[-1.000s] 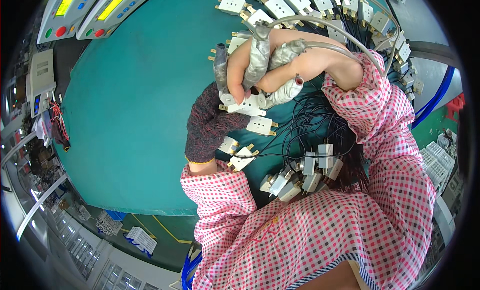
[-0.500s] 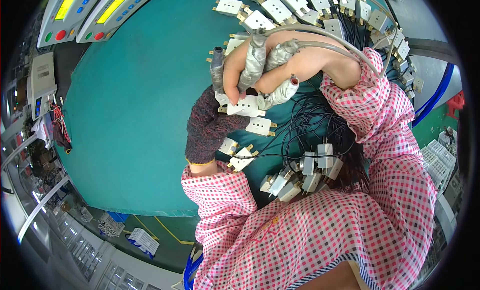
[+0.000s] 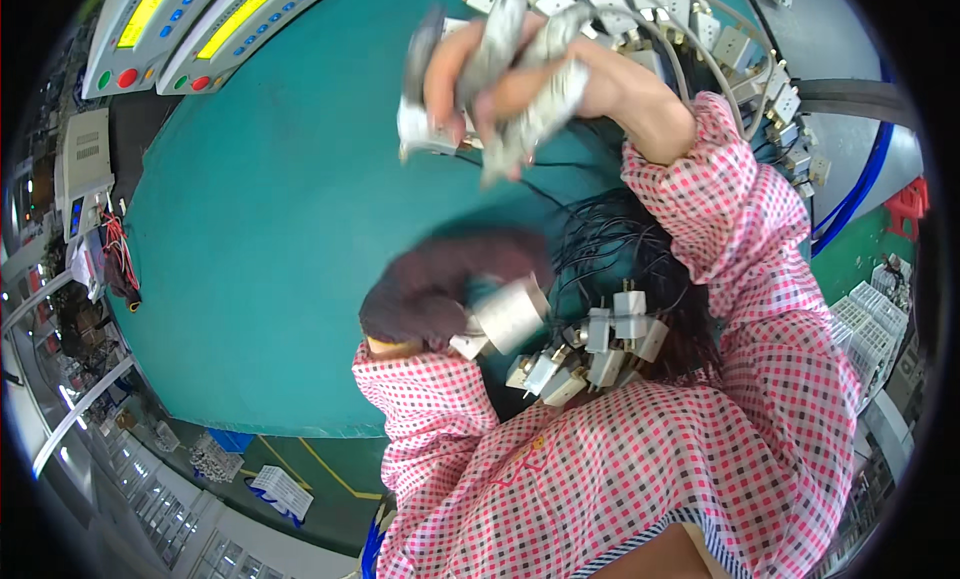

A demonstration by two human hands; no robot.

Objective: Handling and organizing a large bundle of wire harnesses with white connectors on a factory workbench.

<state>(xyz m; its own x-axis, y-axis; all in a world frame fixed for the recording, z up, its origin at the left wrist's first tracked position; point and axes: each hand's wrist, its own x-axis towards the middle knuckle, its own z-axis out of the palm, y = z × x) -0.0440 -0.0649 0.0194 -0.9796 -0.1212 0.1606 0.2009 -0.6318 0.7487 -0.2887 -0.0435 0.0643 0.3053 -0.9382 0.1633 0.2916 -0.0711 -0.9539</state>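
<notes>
My right hand [image 3: 500, 89], its fingers wrapped in silvery tape with grey leads running off them, is up at the far side of the mat, closed round a white plug [image 3: 425, 131]. A thin black cord trails from that plug. My left hand [image 3: 440, 284], in a dark knitted glove, is lower and nearer to me, blurred by motion. Its fingers and thumb curve round another white plug [image 3: 512, 314], also blurred. A further white plug [image 3: 468, 345] lies partly hidden by the left wrist.
Several white plugs [image 3: 628, 314] with pins lie near my apron, by a tangle of black cords [image 3: 620, 239]. More plugs [image 3: 735, 47] crowd the far right of the green mat [image 3: 250, 239]. Two test meters [image 3: 150, 29] with yellow displays stand at the far left.
My right hand has lifted away from the left, farther off, carrying a white plug. The left hand has let that one go, come nearer and closed round another, which has turned.
</notes>
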